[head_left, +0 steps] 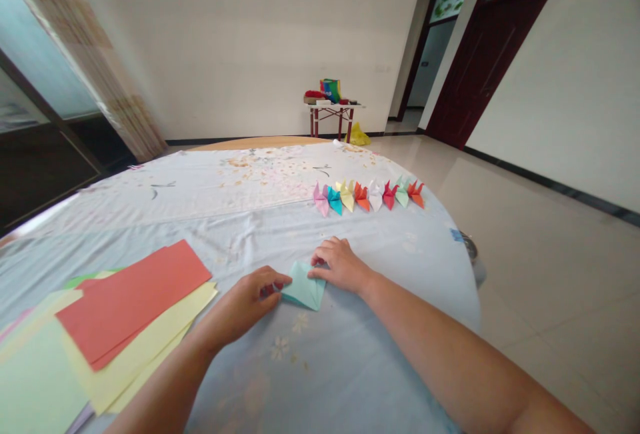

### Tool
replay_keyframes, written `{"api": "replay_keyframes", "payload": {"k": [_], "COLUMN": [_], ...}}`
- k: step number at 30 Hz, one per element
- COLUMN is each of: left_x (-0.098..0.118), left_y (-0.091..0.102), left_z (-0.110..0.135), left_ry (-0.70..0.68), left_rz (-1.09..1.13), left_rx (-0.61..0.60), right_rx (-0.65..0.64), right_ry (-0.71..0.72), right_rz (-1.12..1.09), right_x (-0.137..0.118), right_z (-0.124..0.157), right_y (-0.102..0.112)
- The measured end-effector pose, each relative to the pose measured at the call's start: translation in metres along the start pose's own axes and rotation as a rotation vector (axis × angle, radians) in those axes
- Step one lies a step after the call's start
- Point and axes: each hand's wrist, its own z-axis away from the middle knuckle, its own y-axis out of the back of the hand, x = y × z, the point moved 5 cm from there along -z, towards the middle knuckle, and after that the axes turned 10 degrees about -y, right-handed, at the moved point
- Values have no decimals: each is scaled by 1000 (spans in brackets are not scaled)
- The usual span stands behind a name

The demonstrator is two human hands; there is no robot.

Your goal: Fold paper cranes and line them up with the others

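Note:
A light turquoise sheet of folded origami paper (pixel 306 286) lies on the cloth-covered table between my hands. My left hand (pixel 257 294) pinches its left corner between thumb and fingers. On the opposite side, my right hand (pixel 340 264) has its thumb on the paper's right edge, with the fingers curled beyond the upper right edge. Farther back and to the right stands a row of several folded paper cranes (pixel 361 197) in pink, blue, yellow, orange, white, red and pale green.
Stacked coloured paper sheets (pixel 135 301), red on top of yellow and green, lie at the left. A floral tablecloth (pixel 240 234) covers the round table. Beyond it, a small side table (pixel 333 107) carries a colourful bag (pixel 331 90), near a yellow plastic bag (pixel 358 135) on the floor.

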Motion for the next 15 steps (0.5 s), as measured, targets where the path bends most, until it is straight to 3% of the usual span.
{"api": "replay_keyframes", "payload": {"k": [4,8,15], "left_x": [6,15,12], "left_y": [4,7,4], "left_z": [-7,-12,-18], "left_ry": [-25,-58,-52], "left_rz": [-20,-51,-36], "left_rx": [-26,-65,-157], "right_rx": [30,-62,-180], "right_ry": [87,189,157], "right_rz": [29,29,-9], "right_x": [-10,-20,-21], "right_z": [3,8,12], "right_y": [4,2,2]}}
